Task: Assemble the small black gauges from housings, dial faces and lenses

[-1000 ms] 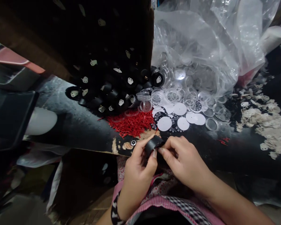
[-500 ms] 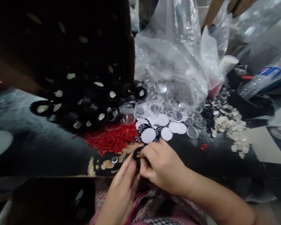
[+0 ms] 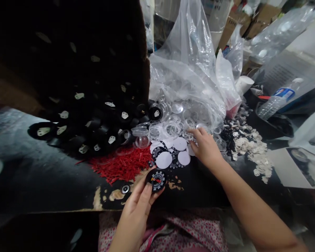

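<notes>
My left hand [image 3: 140, 199] grips a round black dial gauge [image 3: 156, 180] near the table's front edge, its face with white markings and a red pointer turned up. Over to the right, my right hand [image 3: 206, 145] reaches out with its fingers apart, fingertips at the heap of clear plastic covers [image 3: 173, 128]. I cannot tell whether it touches one. Below those fingers lie round dial discs [image 3: 164, 160], some white side up, some black with markings. A pile of red pointers [image 3: 120, 162] sits to the left of the discs.
Black round casings [image 3: 102, 120] spill from a large dark box [image 3: 144, 66] at left. A clear plastic bag [image 3: 189, 66] stands behind the covers. Small white parts [image 3: 252, 147] are heaped at right, near a white box [image 3: 291, 168] and a plastic bottle [image 3: 278, 99].
My right hand has left the dial gauge and moved forward and right to the clear covers. My left hand still holds the gauge, whose face now shows.
</notes>
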